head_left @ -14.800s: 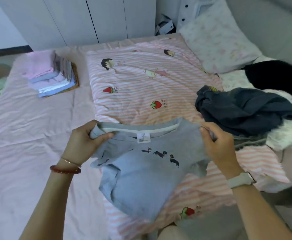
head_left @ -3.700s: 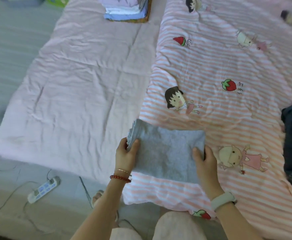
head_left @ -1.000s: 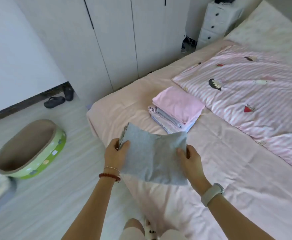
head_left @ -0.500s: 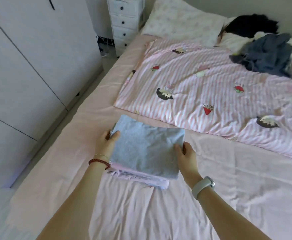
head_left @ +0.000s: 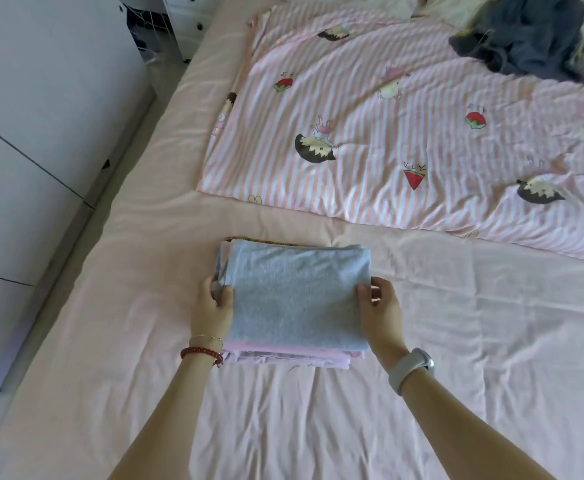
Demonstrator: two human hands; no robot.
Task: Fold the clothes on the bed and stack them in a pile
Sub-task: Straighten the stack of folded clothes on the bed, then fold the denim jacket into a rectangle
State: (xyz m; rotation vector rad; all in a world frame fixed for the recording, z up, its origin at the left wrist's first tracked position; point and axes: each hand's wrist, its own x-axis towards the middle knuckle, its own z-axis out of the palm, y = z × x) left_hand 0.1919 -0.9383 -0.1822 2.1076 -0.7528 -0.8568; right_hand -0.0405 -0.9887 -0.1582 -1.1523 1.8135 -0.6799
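Note:
The folded grey T-shirt point(head_left: 294, 292) lies flat on top of the pile of folded clothes point(head_left: 283, 356), whose pink and lilac layers show at the near edge. My left hand point(head_left: 214, 308) holds the shirt's left edge, thumb on top and fingers under it. My right hand point(head_left: 382, 311) holds the right edge the same way. An unfolded dark blue-grey garment point(head_left: 526, 36) lies crumpled at the far right of the bed.
The pile sits on the pink bed sheet point(head_left: 457, 341). A pink striped cartoon quilt point(head_left: 387, 133) covers the bed beyond it. White wardrobe doors point(head_left: 41, 116) stand to the left, and a white drawer unit point(head_left: 193, 19) sits at the far end.
The folded grey shirt, carried over from the quilt, has been lowered onto the pile and now lies flat on it. Both hands remain at its edges.

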